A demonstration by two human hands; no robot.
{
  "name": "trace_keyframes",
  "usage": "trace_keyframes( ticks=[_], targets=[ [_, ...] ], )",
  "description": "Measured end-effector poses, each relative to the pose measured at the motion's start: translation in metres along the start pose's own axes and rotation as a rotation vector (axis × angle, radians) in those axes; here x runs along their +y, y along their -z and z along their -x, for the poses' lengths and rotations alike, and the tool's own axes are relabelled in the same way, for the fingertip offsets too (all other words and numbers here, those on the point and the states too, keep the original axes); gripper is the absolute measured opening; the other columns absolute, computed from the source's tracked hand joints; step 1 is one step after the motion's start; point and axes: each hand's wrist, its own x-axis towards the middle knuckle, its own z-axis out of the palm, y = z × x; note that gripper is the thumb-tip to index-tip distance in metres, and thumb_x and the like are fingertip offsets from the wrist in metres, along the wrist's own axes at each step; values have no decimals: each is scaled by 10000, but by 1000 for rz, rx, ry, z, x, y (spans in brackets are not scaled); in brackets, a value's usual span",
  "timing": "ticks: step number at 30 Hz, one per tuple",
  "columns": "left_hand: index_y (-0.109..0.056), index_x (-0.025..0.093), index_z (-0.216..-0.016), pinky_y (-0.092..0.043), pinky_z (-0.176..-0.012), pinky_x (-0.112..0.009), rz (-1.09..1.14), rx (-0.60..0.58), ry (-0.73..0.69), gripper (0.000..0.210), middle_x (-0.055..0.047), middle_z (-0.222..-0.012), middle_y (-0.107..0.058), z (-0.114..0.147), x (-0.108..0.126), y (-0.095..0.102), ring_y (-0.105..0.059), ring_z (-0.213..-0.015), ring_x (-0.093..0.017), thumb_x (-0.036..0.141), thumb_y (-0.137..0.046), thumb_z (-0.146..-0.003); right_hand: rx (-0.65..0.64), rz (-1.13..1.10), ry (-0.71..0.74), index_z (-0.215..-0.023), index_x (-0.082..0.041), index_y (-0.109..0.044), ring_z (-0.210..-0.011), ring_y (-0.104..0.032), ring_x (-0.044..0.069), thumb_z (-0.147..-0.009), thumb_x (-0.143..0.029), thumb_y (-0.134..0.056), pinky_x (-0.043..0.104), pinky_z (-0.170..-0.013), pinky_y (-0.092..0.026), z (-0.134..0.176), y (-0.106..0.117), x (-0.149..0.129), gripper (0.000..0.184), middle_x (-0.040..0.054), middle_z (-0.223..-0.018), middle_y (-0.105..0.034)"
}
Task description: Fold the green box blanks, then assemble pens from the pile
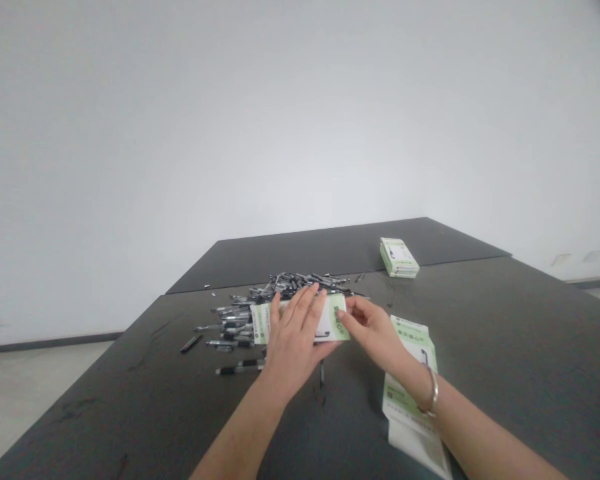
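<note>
A green and white pen box [336, 319] is held up over the table between my two hands. My left hand [297, 327] lies across its top face, fingers stretched over it and thumb along the near edge. With thumb and fingers my right hand [367, 327] pinches the box's right end. Behind and left of the box spreads a heap of black and clear pens [235, 320], partly covered by the box and my left hand. Whether pens are inside the box cannot be seen.
Flat green and white cartons [405, 393] lie under my right forearm. Farther back on the right sits a small stack of pen boxes [399, 259]. The dark table [145, 400] has a seam across it, and a white wall [300, 120] stands behind.
</note>
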Motion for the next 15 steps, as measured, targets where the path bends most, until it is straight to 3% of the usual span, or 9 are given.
trace_keyframes(
  ticks=[4, 6, 8, 12, 15],
  targets=[
    [-418, 126, -1333, -224, -1115, -566, -37, 191, 18, 636, -196, -1348, -515, 0, -5, -1, -420, -1301, -316, 394, -658, -809, 107, -218, -178, -752, -167, -557, -363, -405, 68, -788, -440, -648, 178, -363, -316, -9, 7, 4, 289, -67, -452, -487],
    [-439, 120, -1294, -297, -1089, -548, -24, 255, 34, 567, -205, -1320, -518, 0, -7, -2, -432, -1284, -312, 316, -663, -811, 186, -405, -262, -720, -160, -543, -368, -437, 68, -755, -397, -698, 170, -349, -330, -17, 13, 8, 285, -51, -465, -515],
    [-458, 122, -1264, -350, -1064, -524, -8, 276, 41, 504, -200, -1305, -516, -1, -7, -3, -444, -1265, -304, 239, -651, -813, 261, -592, -345, -736, -135, -564, -465, -545, 92, -743, -285, -720, 174, -396, -415, -30, 21, 10, 217, -6, -565, -588],
    [-482, 121, -1236, -389, -1042, -491, 16, 264, 39, 446, -190, -1312, -500, 1, -5, -5, -450, -1251, -293, 141, -614, -811, 369, -608, -405, -736, -119, -569, -598, -626, 133, -848, -180, -603, 207, -511, -517, -67, 43, 19, 132, 10, -572, -569],
    [-496, 134, -1219, -404, -1028, -484, 36, 259, 39, 416, -179, -1307, -502, 2, -3, -5, -466, -1233, -287, 107, -582, -813, 445, -574, -453, -940, -92, -609, -734, -638, 145, -907, -199, -548, 262, -633, -548, -96, 60, 34, 127, 71, -814, -649]
  ],
)
